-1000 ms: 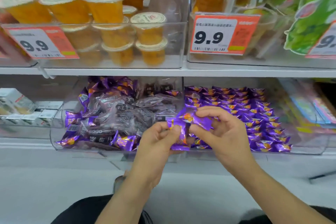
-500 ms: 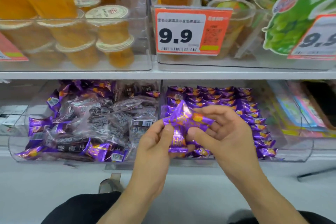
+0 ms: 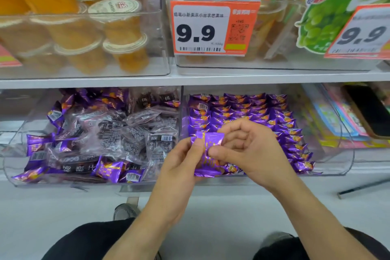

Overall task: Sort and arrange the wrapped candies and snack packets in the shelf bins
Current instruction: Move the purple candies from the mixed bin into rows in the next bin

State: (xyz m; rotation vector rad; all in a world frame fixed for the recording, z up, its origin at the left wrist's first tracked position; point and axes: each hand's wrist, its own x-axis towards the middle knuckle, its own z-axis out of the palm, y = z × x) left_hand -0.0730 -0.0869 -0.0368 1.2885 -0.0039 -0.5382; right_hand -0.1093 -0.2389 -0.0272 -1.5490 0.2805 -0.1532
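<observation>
Head camera looks down at the lower shelf, and both hands are in play right at the front of the bins. The left hand (image 3: pixel 179 160) has its thumb and curled fingers pinching the left edge of a purple candy packet (image 3: pixel 207 150), and the right hand (image 3: pixel 251 150) grips the same packet from the other side, thumb pressed on its face, fingers curled loosely above it. The packet stands roughly upright between the two hands, held just in front of the right-hand clear bin (image 3: pixel 329 167). Inside that bin, purple wrapped candies (image 3: pixel 242 110) lie in neat overlapping rows, running back toward the shelf wall. Next door, touching it on the left, the left-hand clear bin (image 3: pixel 12 171) is a jumble: translucent dark snack packets (image 3: pixel 118 133) heaped in the middle, with loose purple packets (image 3: pixel 107 170) scattered along the front and the left side. On the shelf above, orange jelly cups (image 3: pixel 124 27) sit stacked in a clear tub, and an orange price tag (image 3: pixel 213 27) reading 9.9 hangs on the tub beside it. Down below, dark trouser knees frame the bottom of the view.
</observation>
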